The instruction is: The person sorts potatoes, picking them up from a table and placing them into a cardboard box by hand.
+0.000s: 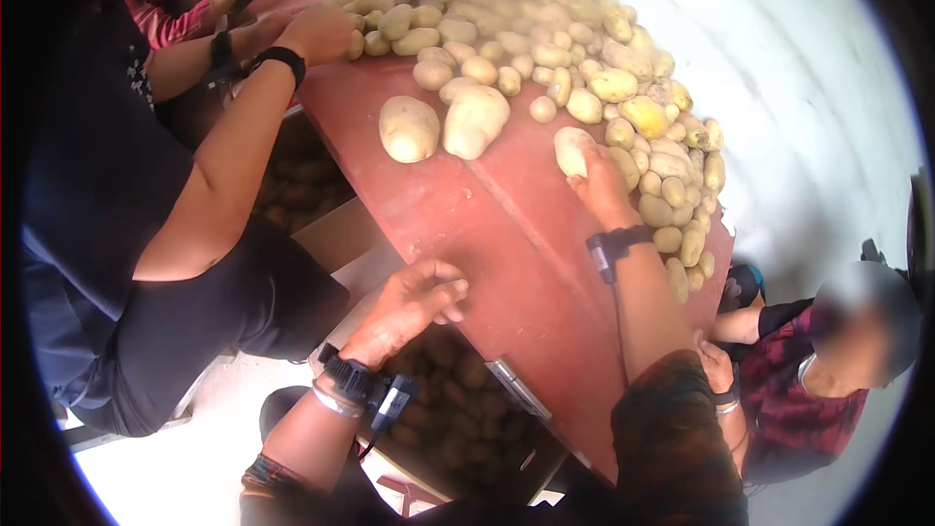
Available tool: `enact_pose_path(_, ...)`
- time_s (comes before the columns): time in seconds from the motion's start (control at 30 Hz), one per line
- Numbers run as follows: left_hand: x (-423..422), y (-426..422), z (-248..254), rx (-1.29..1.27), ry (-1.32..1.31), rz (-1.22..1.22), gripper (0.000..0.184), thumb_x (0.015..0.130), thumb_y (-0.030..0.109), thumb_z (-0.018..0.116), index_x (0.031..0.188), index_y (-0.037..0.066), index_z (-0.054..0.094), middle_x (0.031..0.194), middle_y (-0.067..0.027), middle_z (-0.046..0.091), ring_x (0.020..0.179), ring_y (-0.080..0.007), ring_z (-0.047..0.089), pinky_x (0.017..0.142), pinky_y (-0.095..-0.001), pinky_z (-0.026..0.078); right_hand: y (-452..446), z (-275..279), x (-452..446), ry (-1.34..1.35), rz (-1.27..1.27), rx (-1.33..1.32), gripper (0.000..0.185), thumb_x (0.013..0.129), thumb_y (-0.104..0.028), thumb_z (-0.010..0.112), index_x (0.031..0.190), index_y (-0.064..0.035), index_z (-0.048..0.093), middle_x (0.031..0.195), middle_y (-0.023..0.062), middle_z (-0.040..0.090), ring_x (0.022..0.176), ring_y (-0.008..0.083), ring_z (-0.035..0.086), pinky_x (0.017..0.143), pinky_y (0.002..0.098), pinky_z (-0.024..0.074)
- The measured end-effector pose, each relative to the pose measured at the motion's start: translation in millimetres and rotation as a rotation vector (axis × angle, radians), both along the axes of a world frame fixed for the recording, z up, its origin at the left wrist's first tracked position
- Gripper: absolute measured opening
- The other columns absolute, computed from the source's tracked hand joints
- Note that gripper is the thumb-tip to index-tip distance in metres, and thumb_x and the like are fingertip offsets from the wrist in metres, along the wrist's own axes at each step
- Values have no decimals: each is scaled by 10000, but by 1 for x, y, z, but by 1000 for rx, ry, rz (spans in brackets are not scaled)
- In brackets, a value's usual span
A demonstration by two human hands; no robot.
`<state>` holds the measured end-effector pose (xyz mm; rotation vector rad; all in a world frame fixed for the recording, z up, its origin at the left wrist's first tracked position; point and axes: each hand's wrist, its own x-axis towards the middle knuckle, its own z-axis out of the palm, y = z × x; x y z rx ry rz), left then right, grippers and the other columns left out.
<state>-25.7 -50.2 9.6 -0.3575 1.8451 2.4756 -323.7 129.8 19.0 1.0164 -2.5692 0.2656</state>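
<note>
My right hand [606, 190] is closed on a pale potato [575, 151] at the near edge of a large potato pile [633, 88]. Lower and to the left, my left hand [421, 297] hovers by the edge of the red table [487, 263], its fingers curled loosely and apart, with nothing in them. Two large potatoes, one rounded [409, 129] and one broader [476, 122], lie side by side on the red surface, up and to the left of my right hand.
Below the table edge, a dark container [448, 409] holds many potatoes. A metal hinge [518, 388] sits at that edge. At the left, a person in dark clothes [107, 175] reaches to the pile. Another person [799, 380] is at the right, and others are at the top left.
</note>
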Motion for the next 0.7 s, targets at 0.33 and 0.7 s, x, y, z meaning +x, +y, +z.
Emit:
enact_pose_path(0.33, 1, 4, -3, -5, 33, -15, 221, 883, 218, 556, 984, 21, 553, 883, -45, 592, 733, -106, 580, 653, -229, 443, 18, 18, 61, -1411, 187, -866, 486, 913, -232, 499, 1333, -65, 320, 1106, 121, 579, 939, 276, 619, 622, 402, 556)
enact_pose_path(0.7, 0, 6, -5, 14, 52, 5, 203, 882, 199, 558, 985, 23, 555, 869, -52, 596, 738, -121, 586, 643, -234, 448, -38, -1, 98, -1717, 211, -800, 364, 904, -210, 539, 1199, -60, 387, 890, 169, 596, 716, 245, 626, 616, 356, 535)
